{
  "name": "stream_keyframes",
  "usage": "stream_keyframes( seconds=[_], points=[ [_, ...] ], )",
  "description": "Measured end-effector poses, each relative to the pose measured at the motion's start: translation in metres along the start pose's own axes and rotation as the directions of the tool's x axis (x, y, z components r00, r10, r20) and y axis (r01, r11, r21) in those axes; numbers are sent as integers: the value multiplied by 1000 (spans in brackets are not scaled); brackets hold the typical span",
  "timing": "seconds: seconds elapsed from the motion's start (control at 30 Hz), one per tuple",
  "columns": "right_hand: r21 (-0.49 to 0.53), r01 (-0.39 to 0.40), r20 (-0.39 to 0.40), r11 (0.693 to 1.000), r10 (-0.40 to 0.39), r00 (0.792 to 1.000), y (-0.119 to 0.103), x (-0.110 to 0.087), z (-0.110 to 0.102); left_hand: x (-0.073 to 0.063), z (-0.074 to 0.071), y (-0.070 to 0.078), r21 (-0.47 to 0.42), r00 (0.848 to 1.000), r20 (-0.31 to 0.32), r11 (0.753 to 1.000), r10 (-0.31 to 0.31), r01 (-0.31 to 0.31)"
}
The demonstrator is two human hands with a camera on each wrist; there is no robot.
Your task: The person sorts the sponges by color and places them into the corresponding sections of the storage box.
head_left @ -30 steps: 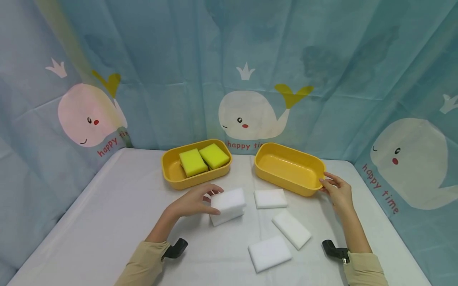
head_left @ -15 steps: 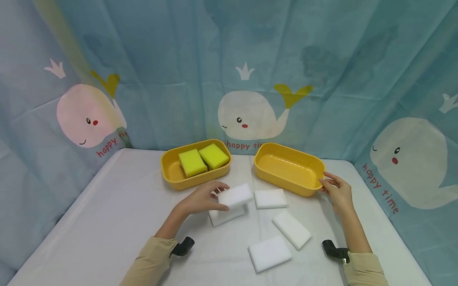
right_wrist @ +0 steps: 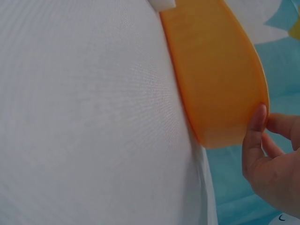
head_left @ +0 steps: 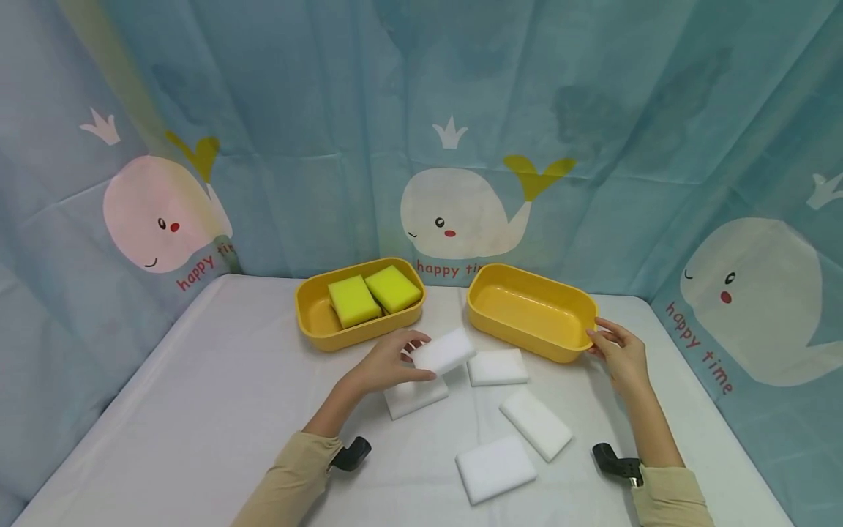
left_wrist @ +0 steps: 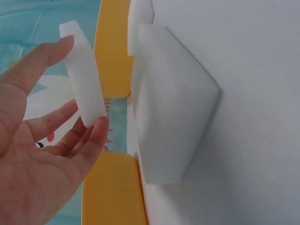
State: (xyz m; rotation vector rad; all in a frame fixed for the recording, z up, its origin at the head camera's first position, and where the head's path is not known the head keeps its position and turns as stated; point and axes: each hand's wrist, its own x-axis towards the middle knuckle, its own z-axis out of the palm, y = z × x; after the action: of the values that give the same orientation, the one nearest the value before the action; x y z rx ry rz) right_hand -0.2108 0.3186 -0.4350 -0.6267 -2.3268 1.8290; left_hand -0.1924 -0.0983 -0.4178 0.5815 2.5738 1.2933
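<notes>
My left hand (head_left: 390, 364) pinches a white sponge block (head_left: 444, 352) between thumb and fingertips, raised over the table. Just below it a second white sponge (head_left: 416, 397) lies on the cloth; the left wrist view shows the held block (left_wrist: 85, 79) clear of that lower sponge (left_wrist: 173, 103). With thumb and fingers my right hand (head_left: 622, 359) grips the right end of a yellow tray (head_left: 527, 333), which has nothing in it. In the right wrist view the thumb and fingertips pinch the rim of this tray (right_wrist: 215, 79).
Three more white sponges lie near the middle: one by the tray (head_left: 497, 367), one slanted (head_left: 536, 424), one nearest me (head_left: 496, 468). At the back left a yellow tray (head_left: 342, 338) holds two yellow sponges (head_left: 354, 300). A whale-print curtain (head_left: 316, 146) hangs behind the white table.
My left hand has lifted the upper white sponge off the lower one and moved it right and toward the trays. The right hand stays at the tray's end.
</notes>
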Motion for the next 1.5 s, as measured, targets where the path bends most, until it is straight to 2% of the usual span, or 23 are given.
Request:
stream_keyframes(
  seconds=[0.3,0.73,1.03,1.17,1.5],
  points=[
    [10,-9,-4,1000,9,1000,0,-1,0,8,6,8,12,999,-22,999,-39,39],
    [32,11,12,999,-11,1000,-1,0,0,20,8,18,19,998,-38,999,-45,45],
    [37,13,12,999,-14,1000,-2,-2,0,29,11,26,63,998,-54,997,-33,36],
    [29,18,12,999,-19,1000,-3,-2,1,32,12,31,75,997,-60,996,-52,56],
    [24,-10,5,1000,10,1000,-1,0,1,40,16,39,74,996,-61,995,-63,67]
  ],
)
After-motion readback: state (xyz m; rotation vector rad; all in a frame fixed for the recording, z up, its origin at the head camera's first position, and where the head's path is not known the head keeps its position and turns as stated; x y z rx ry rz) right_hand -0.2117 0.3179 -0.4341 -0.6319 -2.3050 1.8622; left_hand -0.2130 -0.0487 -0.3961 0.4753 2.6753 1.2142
